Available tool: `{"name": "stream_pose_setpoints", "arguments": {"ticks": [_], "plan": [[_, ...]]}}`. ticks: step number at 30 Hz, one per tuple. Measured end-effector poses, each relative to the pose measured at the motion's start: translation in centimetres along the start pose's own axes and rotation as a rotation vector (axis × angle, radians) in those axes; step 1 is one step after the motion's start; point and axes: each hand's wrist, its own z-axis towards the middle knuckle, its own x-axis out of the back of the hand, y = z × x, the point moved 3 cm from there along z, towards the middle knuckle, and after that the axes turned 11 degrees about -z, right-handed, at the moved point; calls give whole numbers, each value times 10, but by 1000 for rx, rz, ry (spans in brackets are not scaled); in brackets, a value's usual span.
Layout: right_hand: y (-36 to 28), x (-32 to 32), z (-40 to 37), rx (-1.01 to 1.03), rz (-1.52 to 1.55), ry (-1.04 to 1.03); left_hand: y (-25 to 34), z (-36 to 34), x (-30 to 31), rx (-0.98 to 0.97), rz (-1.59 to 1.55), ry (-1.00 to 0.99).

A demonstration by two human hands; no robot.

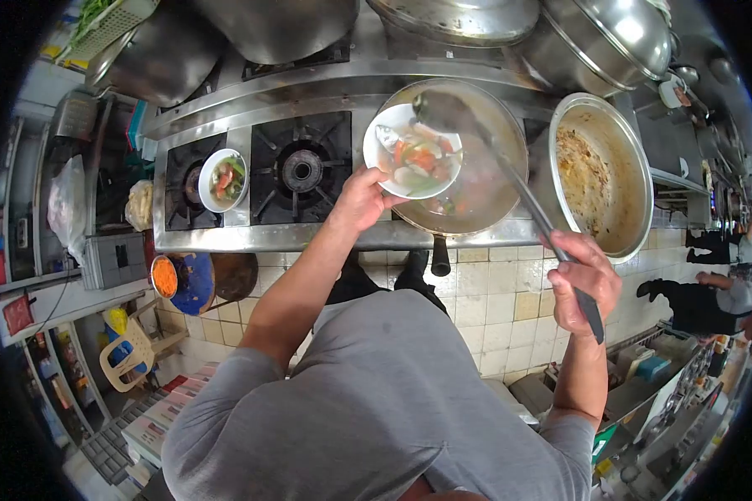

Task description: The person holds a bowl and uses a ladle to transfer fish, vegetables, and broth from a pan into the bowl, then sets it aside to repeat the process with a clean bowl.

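Observation:
A white bowl (414, 152) of soup with orange and green vegetable pieces is held at its near left rim by my left hand (363, 199), fingers closed on it. The bowl is over the left part of a wide steaming pan (497, 108). My right hand (584, 280) is wrapped round the long dark handle of a ladle (522, 185). The ladle's head is at the bowl's upper right rim, partly blurred by steam. Some vegetable pieces lie in the liquid in the pan below the bowl.
A second filled white bowl (224, 180) stands on the left burner, beside a bare burner (302, 170). A large metal pot (603, 175) with browned residue is to the right. The pan's handle (440, 255) juts over the stove's front edge. Another person (710, 305) is at far right.

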Motion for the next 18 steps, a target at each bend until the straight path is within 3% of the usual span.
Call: {"name": "stream_pose_setpoints", "arguments": {"ticks": [6, 18], "plan": [[-21, -10, 15, 300, -98, -237, 13, -4, 1, -17, 52, 51], [-60, -15, 21, 457, -328, -333, 6, 9, -10, -29, -41, 22]]}}
